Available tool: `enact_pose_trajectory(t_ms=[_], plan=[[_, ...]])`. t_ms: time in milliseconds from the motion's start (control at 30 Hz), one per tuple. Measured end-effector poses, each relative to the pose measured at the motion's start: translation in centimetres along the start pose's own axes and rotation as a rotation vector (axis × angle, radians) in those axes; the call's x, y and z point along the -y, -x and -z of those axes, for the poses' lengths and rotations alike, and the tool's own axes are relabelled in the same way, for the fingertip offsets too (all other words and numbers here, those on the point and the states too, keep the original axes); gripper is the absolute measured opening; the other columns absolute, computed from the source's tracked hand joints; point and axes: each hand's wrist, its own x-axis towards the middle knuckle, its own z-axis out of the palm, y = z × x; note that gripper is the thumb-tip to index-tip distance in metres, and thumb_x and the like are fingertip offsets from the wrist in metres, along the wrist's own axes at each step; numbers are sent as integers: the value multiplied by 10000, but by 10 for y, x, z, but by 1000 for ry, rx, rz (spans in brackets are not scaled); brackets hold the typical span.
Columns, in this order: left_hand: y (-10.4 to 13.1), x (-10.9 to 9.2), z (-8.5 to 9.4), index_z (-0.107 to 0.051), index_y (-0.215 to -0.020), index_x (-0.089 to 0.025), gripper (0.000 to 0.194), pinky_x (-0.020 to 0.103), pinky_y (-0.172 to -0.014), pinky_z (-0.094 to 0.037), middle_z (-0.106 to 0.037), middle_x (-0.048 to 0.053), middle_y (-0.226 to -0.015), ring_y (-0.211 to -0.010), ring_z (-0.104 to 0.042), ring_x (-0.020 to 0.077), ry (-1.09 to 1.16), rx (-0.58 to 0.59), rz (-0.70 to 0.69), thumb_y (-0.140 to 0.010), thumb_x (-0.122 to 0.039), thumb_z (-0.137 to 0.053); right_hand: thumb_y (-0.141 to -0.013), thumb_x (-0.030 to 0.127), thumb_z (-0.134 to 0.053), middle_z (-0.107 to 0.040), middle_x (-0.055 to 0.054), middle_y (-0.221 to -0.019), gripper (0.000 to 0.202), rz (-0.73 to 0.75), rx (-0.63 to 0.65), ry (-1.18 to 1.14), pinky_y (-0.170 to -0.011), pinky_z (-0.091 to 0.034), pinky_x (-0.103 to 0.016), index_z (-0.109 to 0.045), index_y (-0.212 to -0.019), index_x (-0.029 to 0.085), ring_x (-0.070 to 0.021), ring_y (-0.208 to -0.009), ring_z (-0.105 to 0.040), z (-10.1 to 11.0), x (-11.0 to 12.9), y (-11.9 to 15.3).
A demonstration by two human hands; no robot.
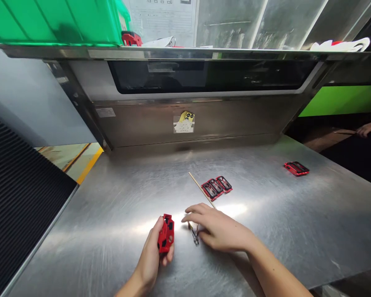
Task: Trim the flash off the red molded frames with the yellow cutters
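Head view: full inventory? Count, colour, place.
Table: 1, grey, lower picture
Held part: 1, red-black, lower centre
Metal tool: 1, silvery, by held part
Stick: 1, tan, mid-table
Framed parts: 3, red-black, beside stick
Lone part: 1, red-black, table's right
Shelf: 1, grey, top
Bin: 1, green, shelf's left
Shelf part: 1, red-black, beside bin
White material: count unclear, white, shelf's right
Printed sheet: 1, white, behind shelf
Dark strip: 1, black, under shelf
Pouch: 1, clear/yellow/white, below dark strip
Ribbed panel: 1, black, left edge
Co-worker's hand: 1, far right
Left hand: 1, gripping held part
Right hand: 1, by metal tool
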Motion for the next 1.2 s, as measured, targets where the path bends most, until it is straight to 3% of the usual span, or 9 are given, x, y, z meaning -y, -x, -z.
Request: enact_pose_trajectory(t_ms=[100,233,333,467,600,767,933,1067,1200], plan=[[0,0,-1,-506,-521,-194,640,199,-363,-218,-423,-50,-336,-325,-311,64,-11,2,5,-606,-827,-476,-755,3,-596,-597,-71,-1126,340,-32,50,72,-890,-398,-324,-625,-1035,194,-241,-1053,-518,-1,-4,-1],[-1,-2,0,-533,-523,-180,630,202,-384,-255,-505,-16,-392,-363,-376,77,-48,-22,-42,-675,-787,-459,-840,109,-593,-624,-69,-905,52,-114,-7,188,-728,-412,-307,-593,-858,158,-230,-846,-549,-5,1,-8],[-1,-6,2,-628,-661,-168,550,213,-451,-366,-642,21,-562,-482,-508,117,7,-61,-85,-728,-700,-509,-813,103,-569,-603,-27,-790,76,-76,-47,114,-631,-379,-264,-549,-811,177,-191,-741,-542,-6,6,-9],[2,-12,1,-673,-748,-155,442,279,-587,-490,-720,75,-811,-732,-645,211,162,40,63,-715,-591,-604,-666,70,-599,-576,1,-728,161,41,-142,38,-634,-372,-252,-528,-750,188,-180,-707,-526,-10,11,-9],[6,-13,-2,-674,-702,-155,358,321,-666,-517,-722,52,-733,-685,-661,218,186,121,160,-705,-513,-661,-625,39,-600,-577,21,-684,195,79,-207,-101,-651,-400,-240,-573,-749,186,-163,-674,-538,-15,16,-10],[5,-11,0,-691,-678,-156,375,340,-749,-517,-719,34,-688,-683,-663,225,276,168,120,-673,-531,-685,-662,92,-672,-633,1,-776,234,-74,-273,-443,-641,-457,-228,-637,-874,185,-166,-716,-589,-13,19,-8],[5,-13,0,-719,-701,-136,405,334,-701,-504,-721,56,-691,-632,-639,216,303,177,110,-661,-538,-689,-710,166,-688,-670,-17,-808,143,-108,-250,-700,-707,-491,-264,-681,-852,182,-185,-784,-598,-10,16,-9],[4,-12,-1,-723,-756,-124,482,295,-678,-484,-707,64,-669,-647,-623,195,252,113,71,-713,-592,-616,-724,214,-662,-683,-40,-816,160,-169,-434,-809,-745,-513,-312,-652,-877,170,-199,-783,-633,-12,15,-10],[2,-4,-2,-644,-604,-132,614,249,-515,-413,-642,48,-554,-478,-539,133,59,38,15,-732,-712,-492,-754,227,-644,-684,-41,-808,170,-93,-510,-782,-737,-525,-308,-636,-915,176,-191,-762,-644,-14,18,-7]])
